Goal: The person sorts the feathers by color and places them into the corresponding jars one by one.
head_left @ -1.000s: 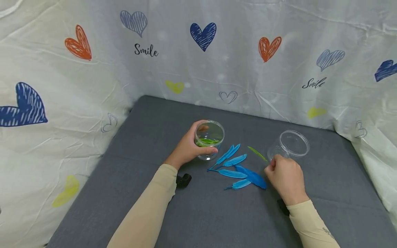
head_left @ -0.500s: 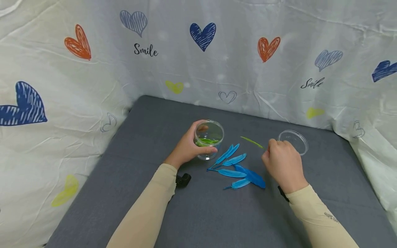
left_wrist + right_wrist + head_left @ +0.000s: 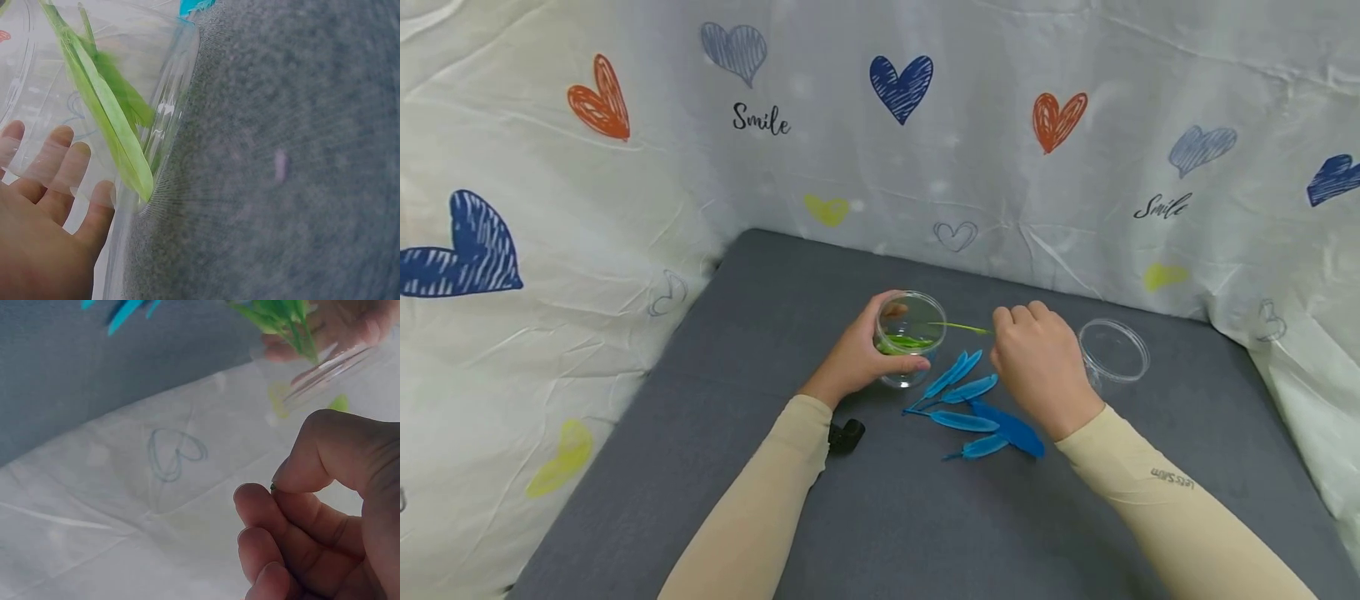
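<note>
My left hand [image 3: 852, 357] grips a clear plastic jar [image 3: 910, 381] round its side. Inside it lie several green feathers [image 3: 106, 119], seen through the wall in the left wrist view. My right hand [image 3: 1037, 362] pinches another green feather [image 3: 967, 327] by its end between thumb and forefinger. That feather points left, its far end overlapping the jar's rim in the head view. Between the hands, several blue feathers [image 3: 964, 422] lie loose on the dark grey cloth.
A second clear jar [image 3: 1147, 358] stands at the right, partly behind my right hand. The grey cloth-covered table [image 3: 940, 525] meets a white curtain [image 3: 820, 167] printed with hearts at the back and sides. A black wrist strap piece [image 3: 847, 436] shows under my left wrist.
My right hand has moved left and away from me, from the second jar to beside the held jar, carrying the green feather. My left hand and its jar stay in place.
</note>
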The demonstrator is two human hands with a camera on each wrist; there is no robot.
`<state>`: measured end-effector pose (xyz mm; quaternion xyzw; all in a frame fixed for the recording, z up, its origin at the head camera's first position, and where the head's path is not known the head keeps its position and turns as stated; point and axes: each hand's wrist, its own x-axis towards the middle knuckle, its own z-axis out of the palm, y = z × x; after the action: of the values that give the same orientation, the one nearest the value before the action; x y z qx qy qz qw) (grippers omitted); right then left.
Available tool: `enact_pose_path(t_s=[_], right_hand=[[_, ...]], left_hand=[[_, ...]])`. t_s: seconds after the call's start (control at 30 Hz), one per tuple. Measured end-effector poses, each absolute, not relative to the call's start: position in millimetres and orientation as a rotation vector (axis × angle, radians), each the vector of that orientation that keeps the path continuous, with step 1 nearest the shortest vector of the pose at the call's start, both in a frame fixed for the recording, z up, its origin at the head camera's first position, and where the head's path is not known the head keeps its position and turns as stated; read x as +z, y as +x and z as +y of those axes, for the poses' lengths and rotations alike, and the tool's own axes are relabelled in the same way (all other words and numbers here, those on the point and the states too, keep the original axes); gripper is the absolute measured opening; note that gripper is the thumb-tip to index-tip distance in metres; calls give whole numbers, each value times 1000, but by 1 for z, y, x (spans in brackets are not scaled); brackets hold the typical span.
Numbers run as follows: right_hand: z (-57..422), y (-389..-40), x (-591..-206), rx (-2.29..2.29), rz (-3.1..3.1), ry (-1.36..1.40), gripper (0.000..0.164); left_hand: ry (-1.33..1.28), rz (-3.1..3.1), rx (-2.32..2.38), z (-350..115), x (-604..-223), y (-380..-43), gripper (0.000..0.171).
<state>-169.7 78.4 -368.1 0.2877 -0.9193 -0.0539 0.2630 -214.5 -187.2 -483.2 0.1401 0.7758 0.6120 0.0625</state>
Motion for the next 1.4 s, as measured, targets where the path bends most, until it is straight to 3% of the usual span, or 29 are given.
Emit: enact_pose_path(t_s=[0.27,0.67,0.8,0.93,1.4], right_hand=[[57,-176,-366,-295,-2483,863,19],[29,-178,-363,-474,-2409,950,29],[26,-179,-360,-509,-2381,966,25],[24,-179,-361,-492,-2368,1005,15],[34,-181,-364,-154,-2411,1000,18]], left_hand=[[427,2383,1818,-185,-486,-214,106],[437,2354,1833,-185,-484,-213,108],[430,2353,1830,-184,-483,-213,109],[430,2359,1820,-182,-482,-214,108],[456,2356,1856,-188,-483,-214,104]])
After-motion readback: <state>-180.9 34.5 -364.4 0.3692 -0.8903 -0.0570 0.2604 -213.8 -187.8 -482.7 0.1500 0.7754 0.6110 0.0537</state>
